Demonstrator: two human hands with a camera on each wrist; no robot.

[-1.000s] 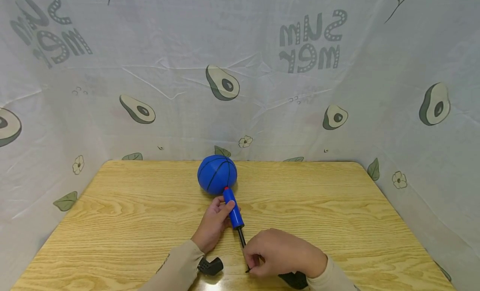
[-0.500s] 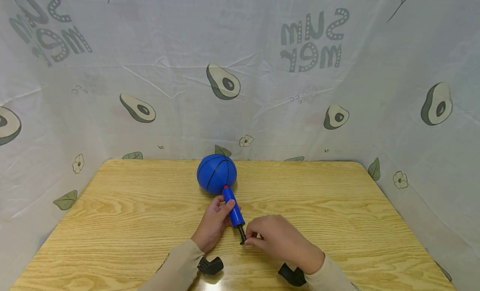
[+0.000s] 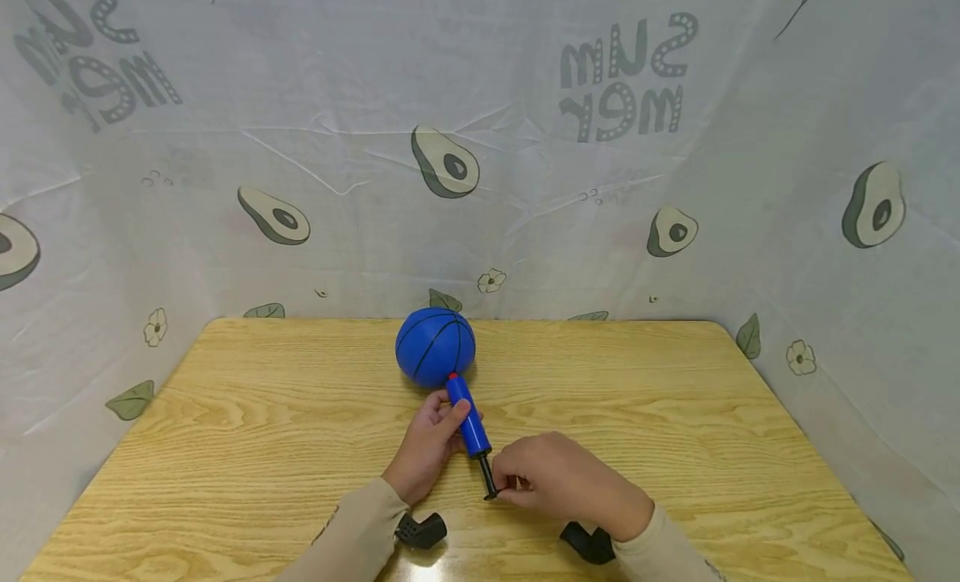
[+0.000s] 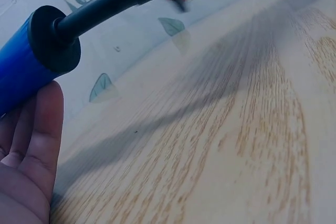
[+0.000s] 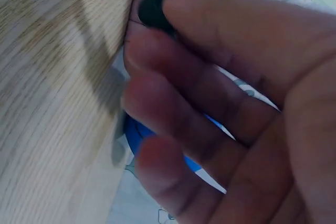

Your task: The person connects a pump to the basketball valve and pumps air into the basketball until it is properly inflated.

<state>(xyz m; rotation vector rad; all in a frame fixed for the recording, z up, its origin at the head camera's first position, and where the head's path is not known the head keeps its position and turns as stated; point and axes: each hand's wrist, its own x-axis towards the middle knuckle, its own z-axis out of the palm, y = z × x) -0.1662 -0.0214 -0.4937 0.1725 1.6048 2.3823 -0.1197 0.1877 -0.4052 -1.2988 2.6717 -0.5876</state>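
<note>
A blue ball with black lines [image 3: 433,346] sits toward the back of the table. Against its near lower side stands the red tip of a blue hand pump [image 3: 472,428]. My left hand [image 3: 426,449] grips the pump's barrel, thumb on top. Out of the barrel's near end comes a black rod with a small handle, partly drawn out. My right hand [image 3: 558,482] pinches that handle between thumb and fingers. In the right wrist view the black handle end [image 5: 157,9] shows at the thumb tip. Whether a needle enters the ball is too small to tell.
The wood-grain table [image 3: 300,382] is ringed by a pale curtain [image 3: 360,173] printed with avocados and leaves. Black wrist devices [image 3: 422,532] show at both sleeves.
My right hand has pushed the pump's rod forward into the barrel, then drawn it back out slightly. The left hand and the ball have stayed nearly still.
</note>
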